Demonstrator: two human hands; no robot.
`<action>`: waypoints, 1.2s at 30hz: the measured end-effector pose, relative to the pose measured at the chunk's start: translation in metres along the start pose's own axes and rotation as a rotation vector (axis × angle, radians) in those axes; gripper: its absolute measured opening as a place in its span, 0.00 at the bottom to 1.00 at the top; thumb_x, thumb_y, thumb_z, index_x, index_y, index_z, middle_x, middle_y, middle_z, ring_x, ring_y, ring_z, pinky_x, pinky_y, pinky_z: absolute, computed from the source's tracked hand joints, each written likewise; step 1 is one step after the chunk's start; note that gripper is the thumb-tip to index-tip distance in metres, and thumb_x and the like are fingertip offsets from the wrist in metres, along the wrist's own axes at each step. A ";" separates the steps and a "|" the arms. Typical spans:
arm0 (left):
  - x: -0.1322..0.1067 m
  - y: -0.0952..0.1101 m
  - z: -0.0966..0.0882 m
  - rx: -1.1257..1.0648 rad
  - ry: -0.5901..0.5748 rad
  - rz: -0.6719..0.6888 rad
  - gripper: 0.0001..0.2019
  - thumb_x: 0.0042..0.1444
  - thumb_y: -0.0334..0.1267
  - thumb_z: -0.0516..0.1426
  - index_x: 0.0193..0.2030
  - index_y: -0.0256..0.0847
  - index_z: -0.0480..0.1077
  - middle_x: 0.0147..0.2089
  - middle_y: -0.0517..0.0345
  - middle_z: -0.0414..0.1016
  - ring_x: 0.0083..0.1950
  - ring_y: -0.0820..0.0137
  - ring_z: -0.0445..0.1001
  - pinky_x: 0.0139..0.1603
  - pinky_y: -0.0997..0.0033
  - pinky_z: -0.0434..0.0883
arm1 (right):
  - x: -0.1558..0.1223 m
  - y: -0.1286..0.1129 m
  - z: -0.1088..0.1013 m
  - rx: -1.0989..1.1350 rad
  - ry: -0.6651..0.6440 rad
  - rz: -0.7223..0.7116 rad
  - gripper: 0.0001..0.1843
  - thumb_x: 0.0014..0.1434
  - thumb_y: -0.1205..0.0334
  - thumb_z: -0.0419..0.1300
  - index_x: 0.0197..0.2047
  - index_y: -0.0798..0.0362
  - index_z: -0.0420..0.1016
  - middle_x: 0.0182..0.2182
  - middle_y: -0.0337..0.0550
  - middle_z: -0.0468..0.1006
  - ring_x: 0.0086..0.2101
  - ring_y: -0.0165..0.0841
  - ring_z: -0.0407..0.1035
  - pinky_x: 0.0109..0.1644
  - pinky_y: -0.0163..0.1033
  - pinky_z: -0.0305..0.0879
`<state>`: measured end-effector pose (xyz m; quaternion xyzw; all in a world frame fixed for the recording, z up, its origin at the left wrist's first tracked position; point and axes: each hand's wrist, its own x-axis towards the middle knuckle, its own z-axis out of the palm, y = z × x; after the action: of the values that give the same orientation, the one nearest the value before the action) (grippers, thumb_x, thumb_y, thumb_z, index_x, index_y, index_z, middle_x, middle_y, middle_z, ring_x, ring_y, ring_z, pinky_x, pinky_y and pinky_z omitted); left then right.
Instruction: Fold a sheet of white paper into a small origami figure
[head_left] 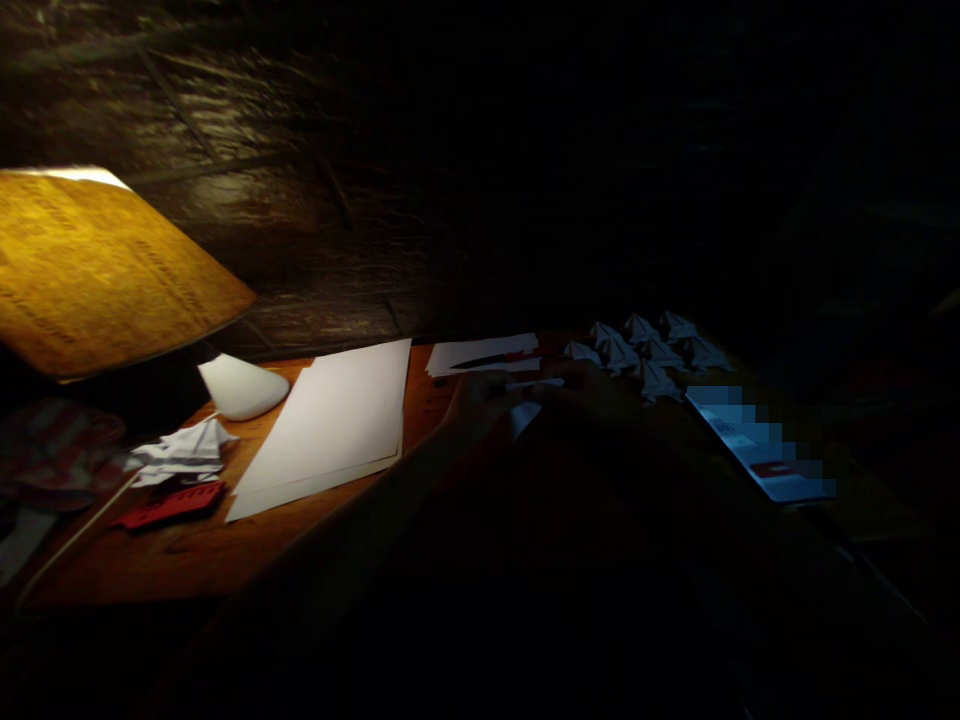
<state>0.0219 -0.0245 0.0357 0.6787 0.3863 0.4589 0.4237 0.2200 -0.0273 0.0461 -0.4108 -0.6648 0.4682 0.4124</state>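
Observation:
In the dim middle of the wooden table, my left hand point(480, 402) and my right hand point(589, 393) meet over a small piece of folded white paper point(526, 414). Fingers of both are closed on its upper edge, and a pointed flap hangs down between them. Deep shadow hides most of the right hand. Just beyond them lies a knife point(491, 360) on a small stack of cut paper point(450, 354). Several folded paper figures point(651, 352) stand grouped to the right of my right hand.
Large white sheets point(330, 420) lie left of my hands. Farther left are a lamp with a yellow shade point(112, 270) and white base point(244, 388), a crumpled-looking folded paper point(184, 450) and a red object point(172, 505). A lit phone point(750, 450) lies at right. A dark wall point(300, 200) rises behind.

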 end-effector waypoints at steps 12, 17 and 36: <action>0.001 -0.008 0.000 0.029 -0.068 0.008 0.14 0.54 0.45 0.65 0.25 0.38 0.74 0.23 0.62 0.69 0.25 0.76 0.64 0.28 0.74 0.60 | 0.004 0.004 -0.001 -0.085 -0.026 -0.100 0.24 0.50 0.40 0.67 0.23 0.54 0.71 0.22 0.35 0.67 0.25 0.27 0.59 0.28 0.35 0.52; 0.001 -0.006 0.000 0.021 -0.090 0.002 0.12 0.54 0.43 0.64 0.25 0.37 0.74 0.23 0.62 0.70 0.25 0.77 0.64 0.28 0.75 0.61 | 0.002 0.002 -0.001 -0.028 -0.034 -0.067 0.26 0.50 0.40 0.68 0.21 0.54 0.68 0.20 0.34 0.63 0.23 0.26 0.56 0.27 0.34 0.49; 0.000 0.003 0.000 -0.052 -0.017 -0.039 0.13 0.49 0.43 0.66 0.23 0.36 0.72 0.24 0.62 0.68 0.28 0.75 0.64 0.30 0.73 0.59 | 0.003 0.006 -0.003 0.020 0.000 -0.061 0.26 0.50 0.40 0.68 0.20 0.54 0.67 0.18 0.33 0.62 0.22 0.25 0.55 0.25 0.35 0.47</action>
<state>0.0229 -0.0252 0.0384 0.6636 0.3839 0.4548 0.4532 0.2229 -0.0219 0.0416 -0.3862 -0.6725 0.4617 0.4307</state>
